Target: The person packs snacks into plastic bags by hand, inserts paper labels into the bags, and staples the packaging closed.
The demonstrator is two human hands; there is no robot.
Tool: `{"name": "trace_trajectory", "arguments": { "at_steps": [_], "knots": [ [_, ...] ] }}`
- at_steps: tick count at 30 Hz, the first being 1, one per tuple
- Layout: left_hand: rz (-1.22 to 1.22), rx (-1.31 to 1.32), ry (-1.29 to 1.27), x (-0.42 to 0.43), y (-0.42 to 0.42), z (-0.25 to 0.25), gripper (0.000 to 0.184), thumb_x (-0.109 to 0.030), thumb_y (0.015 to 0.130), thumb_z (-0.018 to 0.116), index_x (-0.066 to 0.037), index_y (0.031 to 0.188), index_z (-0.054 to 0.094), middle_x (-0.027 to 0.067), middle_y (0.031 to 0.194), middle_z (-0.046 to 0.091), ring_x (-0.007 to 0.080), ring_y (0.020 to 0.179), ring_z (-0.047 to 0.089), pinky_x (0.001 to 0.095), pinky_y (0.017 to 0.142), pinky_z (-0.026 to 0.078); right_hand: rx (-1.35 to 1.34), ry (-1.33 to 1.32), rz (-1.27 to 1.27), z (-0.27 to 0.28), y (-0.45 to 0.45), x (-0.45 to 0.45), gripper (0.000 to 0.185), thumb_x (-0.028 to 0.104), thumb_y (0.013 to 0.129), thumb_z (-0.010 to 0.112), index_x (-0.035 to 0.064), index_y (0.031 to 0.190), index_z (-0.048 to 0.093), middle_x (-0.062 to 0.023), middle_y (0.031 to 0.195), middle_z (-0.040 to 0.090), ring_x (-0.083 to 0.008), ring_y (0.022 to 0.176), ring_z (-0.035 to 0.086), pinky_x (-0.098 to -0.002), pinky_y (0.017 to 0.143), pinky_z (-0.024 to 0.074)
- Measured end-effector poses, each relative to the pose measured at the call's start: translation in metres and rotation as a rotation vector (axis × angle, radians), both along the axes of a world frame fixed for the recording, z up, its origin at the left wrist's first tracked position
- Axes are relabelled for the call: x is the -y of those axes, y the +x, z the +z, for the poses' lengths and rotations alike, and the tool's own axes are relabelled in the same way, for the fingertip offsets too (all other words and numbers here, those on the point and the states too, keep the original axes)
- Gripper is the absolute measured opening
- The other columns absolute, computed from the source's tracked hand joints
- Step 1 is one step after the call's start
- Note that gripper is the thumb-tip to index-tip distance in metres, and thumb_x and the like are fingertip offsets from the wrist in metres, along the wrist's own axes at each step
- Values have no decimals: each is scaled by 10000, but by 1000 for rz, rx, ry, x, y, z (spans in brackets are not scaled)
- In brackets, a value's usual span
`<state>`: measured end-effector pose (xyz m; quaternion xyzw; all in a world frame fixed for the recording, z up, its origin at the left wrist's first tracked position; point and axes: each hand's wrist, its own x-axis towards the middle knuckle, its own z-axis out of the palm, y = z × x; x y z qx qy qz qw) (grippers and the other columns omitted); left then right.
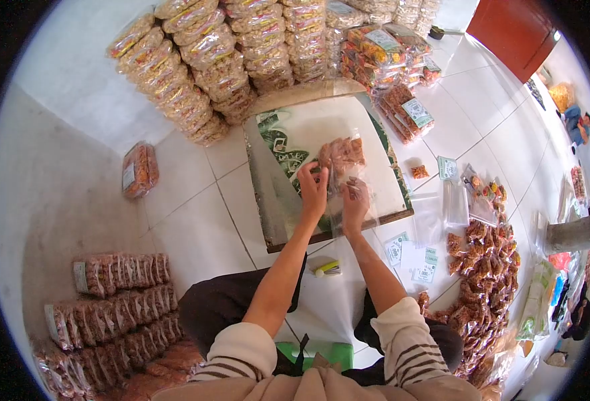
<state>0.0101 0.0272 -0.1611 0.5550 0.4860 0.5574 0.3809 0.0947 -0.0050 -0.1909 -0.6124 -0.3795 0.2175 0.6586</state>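
Observation:
A clear plastic bag (346, 154) with several small packets of reddish-brown snacks lies on a low board-topped table (288, 123) in front of me. My left hand (314, 187) is at the bag's left edge, its fingers curled and closed on the plastic. Lower down, my right hand (356, 199) pinches the loose plastic near the bag's open end. The exact fingertip contact is small and partly hidden. Loose clear film hangs between and below both hands toward the table's front edge.
Stacked snack bags (201, 50) line the back wall. Filled packs (405, 113) sit beyond the table's right corner. Right of me lie empty plastic sleeves (455, 204), printed labels (425, 262) and a heap of small packets (485, 281). A yellow-green tool (327, 268) lies near my knees.

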Motion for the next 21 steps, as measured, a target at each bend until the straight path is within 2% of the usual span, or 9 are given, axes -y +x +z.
{"name": "trace_trajectory", "arguments": {
  "at_steps": [3,5,6,8,9,11,14,18,21],
  "knots": [
    [106,-106,-130,-22,1,3,414,-345,884,459,-29,1152,441,151,1038,402,235,892,464,355,801,396,-65,-11,32,6,-1,-7,164,23,726,636,7,881,588,-102,875,587,-215,785,552,-307,700,450],
    [94,-428,-6,-40,1,-4,474,-387,894,412,-68,1244,399,175,1096,412,287,969,460,380,849,373,62,-35,-34,8,-2,-13,153,37,743,622,13,892,599,-97,891,585,-205,796,557,-293,699,455],
    [92,-426,-3,-50,1,-3,474,-387,894,412,-68,1244,399,175,1096,412,287,969,460,380,849,373,64,-33,-37,1,-2,-18,153,37,743,622,13,892,599,-97,891,585,-205,796,557,-293,699,455],
    [47,-454,172,-68,2,-3,490,-420,889,400,-102,1261,402,228,1261,323,369,1075,376,447,928,290,219,-51,-103,-14,-2,-25,209,145,777,631,11,931,585,-74,809,585,-141,711,571,-268,631,453],
    [46,-450,171,-76,3,-8,490,-420,889,400,-102,1261,402,228,1261,323,369,1075,376,447,928,290,223,-52,-105,-11,-2,-25,209,145,777,631,11,931,585,-74,809,585,-141,711,571,-268,631,453],
    [-195,-481,251,-88,2,-18,428,-397,893,402,-183,1263,419,191,1295,321,366,1075,367,444,938,279,163,-25,-103,-2,-8,-23,186,134,774,628,30,926,601,-79,820,592,-168,708,572,-282,634,451],
    [-196,-676,269,-85,2,-25,388,-373,899,398,-225,1256,430,155,1282,355,356,1075,366,433,942,277,-17,-59,-62,44,-16,-20,119,68,774,571,23,878,606,-93,890,581,-203,841,539,-283,725,450],
    [-170,-611,222,-71,4,-18,376,-367,891,416,-247,1246,443,149,1253,390,354,1063,373,431,941,272,102,-103,-42,24,-7,-38,91,47,788,548,17,857,598,-97,901,572,-200,853,529,-286,733,456],
    [-131,-654,231,-65,5,-16,369,-335,890,422,-170,1215,475,144,1181,466,288,1107,410,412,917,272,-386,126,-19,13,-7,-47,89,61,812,529,5,857,583,-93,892,566,-176,802,535,-290,700,465]
  ]
}}
